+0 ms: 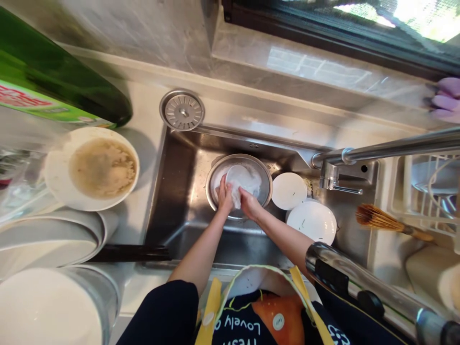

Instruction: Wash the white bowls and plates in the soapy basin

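Over a round metal basin [269, 191] in the sink, my left hand [224, 195] grips the side of a small white bowl [237, 176]. Its fingers curl around the rim. My right hand [249, 203] pinches a wet white cloth [235, 197] against the bowl's near side. Suds and whitish water [256, 182] lie in the basin around the bowl. Just right of the basin are a white plate [289, 190] and a second white plate [312, 221], both with green scraps on them.
A steel faucet [328, 175] reaches over the sink [179, 191] from the right. A bamboo brush [391, 223] and dish rack [398, 187] are at the right. On the left stand a bowl of cloudy liquid [102, 167], a green bottle [61, 76] and stacked dishes [50, 235]. A drain strainer [182, 110] lies behind.
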Demonstrator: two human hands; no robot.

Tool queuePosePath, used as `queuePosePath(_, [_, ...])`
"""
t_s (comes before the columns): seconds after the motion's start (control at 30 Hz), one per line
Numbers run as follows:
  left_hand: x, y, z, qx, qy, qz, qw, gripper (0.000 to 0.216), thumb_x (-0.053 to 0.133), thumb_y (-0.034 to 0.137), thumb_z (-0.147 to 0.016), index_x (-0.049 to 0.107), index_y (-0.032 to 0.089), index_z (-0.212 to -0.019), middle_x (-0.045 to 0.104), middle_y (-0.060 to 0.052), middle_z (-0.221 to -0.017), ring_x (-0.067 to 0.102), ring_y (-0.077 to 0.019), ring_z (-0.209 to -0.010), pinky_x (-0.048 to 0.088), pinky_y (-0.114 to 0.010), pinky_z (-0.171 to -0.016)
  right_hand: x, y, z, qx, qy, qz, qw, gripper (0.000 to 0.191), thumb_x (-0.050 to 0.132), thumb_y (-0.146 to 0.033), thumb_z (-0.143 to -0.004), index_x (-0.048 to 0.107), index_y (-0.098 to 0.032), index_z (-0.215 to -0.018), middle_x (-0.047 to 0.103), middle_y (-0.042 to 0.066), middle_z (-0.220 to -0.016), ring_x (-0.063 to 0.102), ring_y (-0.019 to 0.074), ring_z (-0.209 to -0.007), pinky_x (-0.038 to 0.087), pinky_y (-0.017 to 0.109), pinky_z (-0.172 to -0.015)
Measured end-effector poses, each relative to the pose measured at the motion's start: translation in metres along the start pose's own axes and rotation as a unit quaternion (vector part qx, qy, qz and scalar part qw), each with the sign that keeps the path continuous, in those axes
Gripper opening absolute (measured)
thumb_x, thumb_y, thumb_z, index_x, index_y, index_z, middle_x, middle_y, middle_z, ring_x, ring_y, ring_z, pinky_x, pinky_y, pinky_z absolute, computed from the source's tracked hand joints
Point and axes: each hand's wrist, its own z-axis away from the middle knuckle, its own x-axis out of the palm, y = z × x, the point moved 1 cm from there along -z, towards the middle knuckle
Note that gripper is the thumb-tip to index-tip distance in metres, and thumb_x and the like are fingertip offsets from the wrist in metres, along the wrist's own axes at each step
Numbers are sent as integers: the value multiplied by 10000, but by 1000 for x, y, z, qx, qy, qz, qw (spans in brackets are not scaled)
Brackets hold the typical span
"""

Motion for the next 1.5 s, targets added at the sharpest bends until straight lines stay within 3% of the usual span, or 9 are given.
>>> queuePosePath(0.13, [3, -6, -6, 15, 3, 82, 997, 625, 280, 533, -907, 358, 173, -1412, 530, -110, -1328, 496, -212, -1217, 394, -329, -1024, -21, 7, 1, -27, -76, 215, 973, 308, 453, -384, -878, 656, -165, -952, 678, 41, -878, 593, 191, -859, 460, 333, -844])
queuePosePath(0.37, [2, -14, -13, 32, -14, 118, 992, 650, 442, 602, -829, 496, 184, -1323, 551, -91, -1316, 478, -234, -1236, 336, -364, -1076, -49, 9, -28, -95, -58, 636, 763, 221, 515, -146, -799, 637, -145, -983, 605, 128, -1069, 505, 240, -1030, 405, 345, -907])
queuePosePath(0.57, [-1, -13, -11, 30, -23, 122, 992, 594, 449, 555, -849, 506, 196, -1319, 556, -84, -1313, 469, -233, -1253, 342, -343, -1077, -15, 18, -58, -74, 164, 410, 894, 346, 484, -184, -812, 558, -125, -1145, 556, 133, -1133, 516, 205, -1028, 422, 325, -921])
queuePosePath(0.73, [-1, -10, -11, 60, -28, 120, 991, 581, 431, 547, -858, 503, 200, -1318, 522, -81, -1351, 438, -229, -1285, 310, -339, -1104, -11, 24, -47, -44, 25, 186, 981, 304, 499, -263, -793, 599, -155, -1060, 635, 27, -899, 565, 135, -791, 472, 248, -740])
queuePosePath(0.87, [-5, -9, -14, 81, -46, 106, 990, 592, 437, 565, -847, 540, 176, -1282, 553, -99, -1313, 463, -254, -1254, 315, -388, -1095, -35, 23, -37, -7, -81, 328, 941, 227, 551, -168, -709, 674, -148, -899, 653, 10, -826, 585, 145, -743, 464, 246, -716])
queuePosePath(1.0, [-10, -3, -16, 108, -85, 57, 989, 565, 496, 532, -832, 554, 183, -1272, 563, -99, -1302, 456, -265, -1250, 307, -420, -1093, -50, 17, -39, -58, -52, 592, 802, 203, 544, -141, -776, 671, -154, -934, 639, 98, -1024, 597, 214, -881, 472, 321, -784])
queuePosePath(1.23, [-13, -5, -20, 77, -119, 73, 987, 530, 525, 495, -832, 558, 200, -1272, 561, -84, -1310, 449, -259, -1268, 281, -418, -1117, -53, 8, -50, -257, -65, 637, 724, 309, 383, -186, -934, 579, -166, -1172, 541, 122, -1288, 416, 249, -1237, 284, 467, -1085])
queuePosePath(1.37, [-8, -11, -21, 51, -92, 125, 987, 564, 465, 514, -858, 511, 183, -1313, 530, -91, -1345, 445, -249, -1279, 300, -402, -1111, -60, 20, -42, -256, -100, 607, 746, 415, 424, -115, -888, 493, -166, -1294, 433, 113, -1414, 279, 246, -1364, 194, 493, -1132])
queuePosePath(1.5, [-3, -8, -16, 89, -79, 99, 988, 557, 463, 520, -852, 523, 195, -1300, 534, -84, -1339, 440, -243, -1280, 292, -389, -1115, -43, 34, -21, -122, -61, 506, 852, 547, 494, -62, -772, 453, -95, -1317, 401, 183, -1418, 358, 262, -1320, 308, 444, -1083])
